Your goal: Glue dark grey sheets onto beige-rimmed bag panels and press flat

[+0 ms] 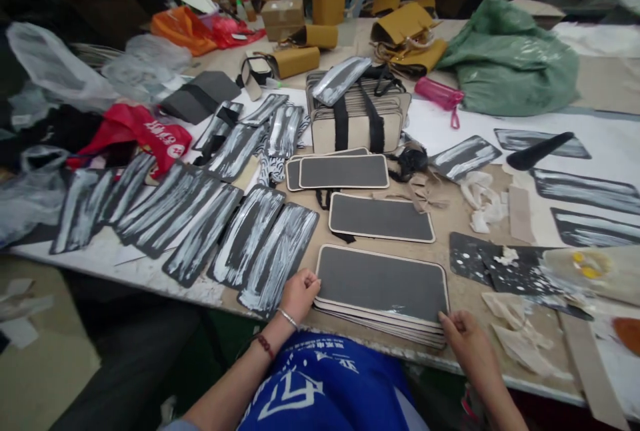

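A stack of dark grey rectangular panels with beige edges (383,284) lies at the table's front edge, before my body. At its left end, my left hand (300,292) is closed, thumb and fingers pinched on the edge of the top panel. My right hand (464,331) pinches the stack's near right corner. Behind the stack lies a single grey panel (381,217), and farther back another panel (345,171) overlaps one more. Left of my left hand, a dark panel streaked with white paste (280,257) lies flat.
Several white-streaked panels (150,211) cover the left side. A strapped bundle of panels (357,117) stands mid-table. On the right are a black tool (540,151) and a paste-spotted board (520,267). Across the table, another person's hands hold a mustard bag (329,1) near a green sack (505,61).
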`<state>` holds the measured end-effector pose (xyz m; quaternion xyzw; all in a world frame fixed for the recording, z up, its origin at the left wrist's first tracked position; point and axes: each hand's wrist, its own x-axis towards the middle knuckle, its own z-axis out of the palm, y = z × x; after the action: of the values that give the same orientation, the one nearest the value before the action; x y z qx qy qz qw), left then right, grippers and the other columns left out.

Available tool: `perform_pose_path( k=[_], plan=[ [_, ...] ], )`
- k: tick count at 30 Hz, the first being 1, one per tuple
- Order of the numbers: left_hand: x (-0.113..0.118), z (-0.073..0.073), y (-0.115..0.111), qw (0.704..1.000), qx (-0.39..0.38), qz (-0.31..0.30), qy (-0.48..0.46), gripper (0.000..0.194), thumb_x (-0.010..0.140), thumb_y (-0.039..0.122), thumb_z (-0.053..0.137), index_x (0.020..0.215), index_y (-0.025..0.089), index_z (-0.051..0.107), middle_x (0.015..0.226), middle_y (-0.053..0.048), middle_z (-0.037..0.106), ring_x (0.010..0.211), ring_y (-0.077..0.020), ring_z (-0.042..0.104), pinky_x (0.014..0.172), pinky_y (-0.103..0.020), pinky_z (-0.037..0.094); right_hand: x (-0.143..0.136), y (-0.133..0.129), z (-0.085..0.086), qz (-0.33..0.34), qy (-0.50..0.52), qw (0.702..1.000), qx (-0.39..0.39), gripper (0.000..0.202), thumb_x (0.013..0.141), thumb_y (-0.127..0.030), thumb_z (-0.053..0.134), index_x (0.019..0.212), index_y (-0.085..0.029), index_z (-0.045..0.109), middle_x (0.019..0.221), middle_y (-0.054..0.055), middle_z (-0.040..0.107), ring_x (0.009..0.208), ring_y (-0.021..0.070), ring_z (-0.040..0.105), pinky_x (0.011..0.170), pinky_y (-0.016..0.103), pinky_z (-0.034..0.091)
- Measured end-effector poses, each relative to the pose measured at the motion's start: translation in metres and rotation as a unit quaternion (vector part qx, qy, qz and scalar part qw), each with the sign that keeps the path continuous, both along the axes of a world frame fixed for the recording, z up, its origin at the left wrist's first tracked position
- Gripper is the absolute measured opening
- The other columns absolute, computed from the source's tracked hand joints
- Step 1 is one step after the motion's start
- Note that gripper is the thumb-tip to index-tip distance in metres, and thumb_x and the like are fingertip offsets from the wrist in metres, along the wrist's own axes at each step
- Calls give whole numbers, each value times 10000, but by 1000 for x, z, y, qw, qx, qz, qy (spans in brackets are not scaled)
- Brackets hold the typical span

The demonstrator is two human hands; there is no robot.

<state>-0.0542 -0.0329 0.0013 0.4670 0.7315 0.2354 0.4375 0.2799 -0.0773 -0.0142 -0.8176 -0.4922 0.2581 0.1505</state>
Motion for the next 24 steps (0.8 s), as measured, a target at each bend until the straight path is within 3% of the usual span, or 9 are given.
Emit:
perform_pose_path(
  k=[8,15,24],
  plan=[
    [-5,-11,0,1000,-6,-1,-31,179,640,319,508,531,181,474,481,43,470,491,-102,441,500,-218,326,-10,3,15,6,-31,999,3,414,626,-649,363,559,-242,401,525,38,539,526,204,516,532,326,372],
    [-8,-20,1,999,-18,-1,-34,196,635,351,502,538,181,490,463,38,486,470,-107,458,481,-220,333,-12,2,16,-4,-32,999,2,416,626,-652,363,576,-241,400,527,40,534,520,199,504,526,322,363],
    [-6,-13,4,999,-21,-24,-15,168,644,309,507,532,187,477,460,43,484,474,-108,462,490,-220,333,-14,3,15,-12,-30,999,-1,405,613,-644,360,566,-242,389,524,32,521,523,188,493,543,323,366]
  ],
)
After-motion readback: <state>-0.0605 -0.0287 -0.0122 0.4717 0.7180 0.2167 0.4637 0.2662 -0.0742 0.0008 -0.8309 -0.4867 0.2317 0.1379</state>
